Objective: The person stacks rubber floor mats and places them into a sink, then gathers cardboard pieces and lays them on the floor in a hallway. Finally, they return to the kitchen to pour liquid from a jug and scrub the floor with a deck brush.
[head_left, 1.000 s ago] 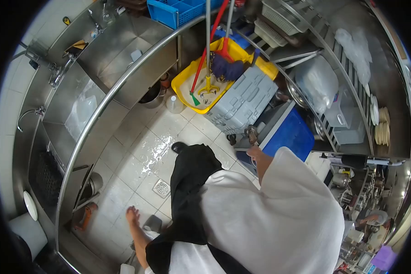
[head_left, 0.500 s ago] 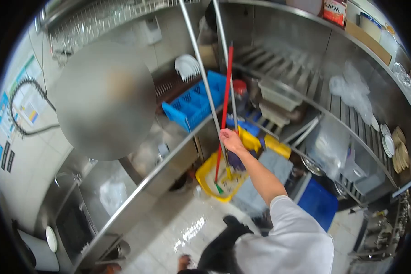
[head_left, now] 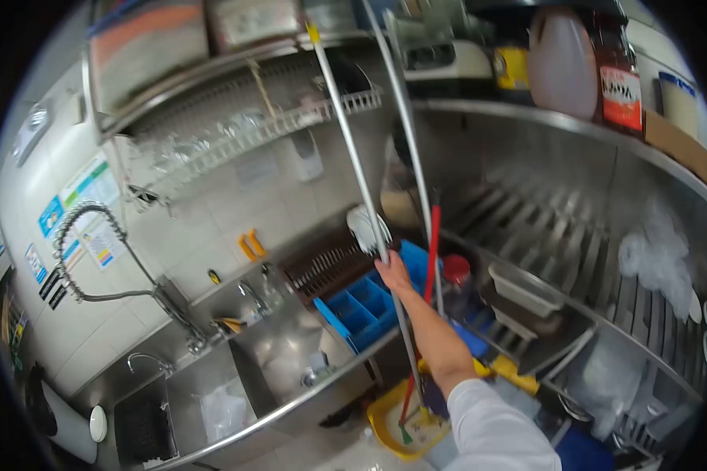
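My right hand (head_left: 394,272) reaches forward from the lower right, its fingers wrapped round the silver pole of what looks like a mop (head_left: 342,115). That pole stands tilted, with a yellow cap at its top, and runs down into a yellow bucket (head_left: 379,428). A red-handled tool (head_left: 433,253) with a green tip also stands in the bucket, just right of my hand. Behind them leans a second silver pole (head_left: 407,110). My left hand is out of view.
A blue divided crate (head_left: 353,343) sits at the counter edge behind the pole. Steel sinks (head_left: 204,363) with a coiled spray hose (head_left: 59,235) lie to the left. Slatted steel shelves (head_left: 518,228) hold tubs and dishes on the right. Overhead, a wire rack (head_left: 243,149) hangs near the pole top.
My view has tilted up, showing more wall and upper shelves. My right hand sits higher on the pole now, gripping it. A blurred grey disc at upper left is gone.
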Action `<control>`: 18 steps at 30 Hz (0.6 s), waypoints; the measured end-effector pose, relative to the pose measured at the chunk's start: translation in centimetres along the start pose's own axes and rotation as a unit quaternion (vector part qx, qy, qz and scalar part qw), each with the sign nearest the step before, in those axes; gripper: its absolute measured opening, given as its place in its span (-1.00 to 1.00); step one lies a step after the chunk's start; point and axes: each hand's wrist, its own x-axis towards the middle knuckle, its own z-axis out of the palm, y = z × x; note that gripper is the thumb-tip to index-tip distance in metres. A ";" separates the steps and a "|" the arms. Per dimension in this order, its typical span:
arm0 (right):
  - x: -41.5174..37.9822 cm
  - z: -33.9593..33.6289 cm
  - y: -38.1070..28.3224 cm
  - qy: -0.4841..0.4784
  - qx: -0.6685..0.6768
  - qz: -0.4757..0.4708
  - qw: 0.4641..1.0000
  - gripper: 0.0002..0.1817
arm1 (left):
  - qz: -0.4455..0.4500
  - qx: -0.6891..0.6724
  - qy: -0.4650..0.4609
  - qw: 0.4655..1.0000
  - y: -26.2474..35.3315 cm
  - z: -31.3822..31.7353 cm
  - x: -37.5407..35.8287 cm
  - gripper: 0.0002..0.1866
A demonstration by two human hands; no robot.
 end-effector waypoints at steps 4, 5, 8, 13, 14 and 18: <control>-6.3 -6.6 2.5 0.058 0.044 -0.063 0.995 -0.54 | -0.032 -0.111 0.069 0.991 1.6 1.0 7.9 -0.78; -7.5 -8.1 2.6 0.090 0.092 -0.128 0.983 -0.54 | -0.063 -0.040 0.018 0.997 3.1 0.8 10.3 -0.78; -9.8 -11.4 1.6 0.017 0.115 -0.043 0.992 -0.56 | 0.066 -0.004 -0.012 0.998 16.1 1.2 17.2 -0.78; -12.7 -12.9 3.1 -0.074 0.096 -0.068 0.990 -0.44 | 0.220 -0.218 -0.068 0.949 36.9 8.3 34.9 -0.26; -13.7 -13.6 2.8 -0.055 0.090 -0.052 0.993 -0.43 | 0.343 -0.151 0.044 0.926 37.4 10.5 39.3 -0.02; -15.4 -16.0 2.2 -0.028 0.072 -0.027 0.997 -0.38 | 0.074 -0.087 0.133 0.985 41.4 12.2 44.4 -0.34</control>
